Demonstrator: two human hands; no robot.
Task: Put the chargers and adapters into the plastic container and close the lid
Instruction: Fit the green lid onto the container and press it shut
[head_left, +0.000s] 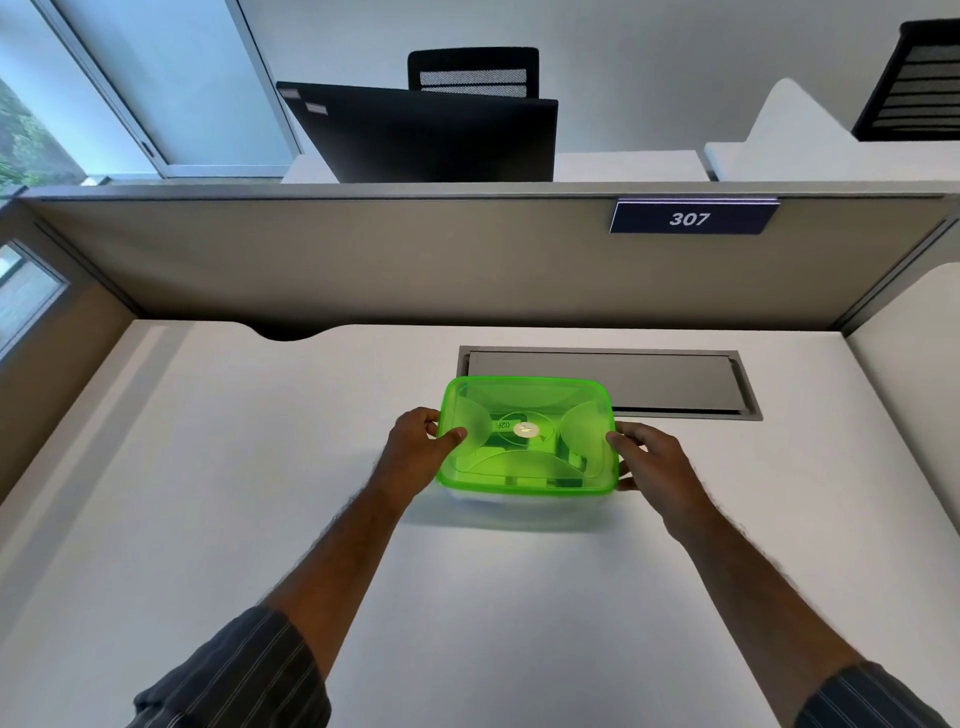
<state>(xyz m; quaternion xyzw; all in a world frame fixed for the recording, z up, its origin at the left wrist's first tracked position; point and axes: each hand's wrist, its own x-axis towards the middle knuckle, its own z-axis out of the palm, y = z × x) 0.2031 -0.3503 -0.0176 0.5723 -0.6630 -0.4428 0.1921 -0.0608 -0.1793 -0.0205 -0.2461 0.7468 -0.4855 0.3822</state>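
Gripping one green lid (524, 410) — two hands, left hand (415, 452), right hand (652, 462).

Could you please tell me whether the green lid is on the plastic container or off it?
On: the green lid covers the container's whole top, both hands gripping its short ends. Whether it is snapped shut cannot be told.

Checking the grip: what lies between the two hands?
In the head view, only the green lid on the plastic container lies between the left hand and right hand.

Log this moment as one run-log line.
lid: on container | left hand: gripping left edge | right hand: gripping right edge | desk
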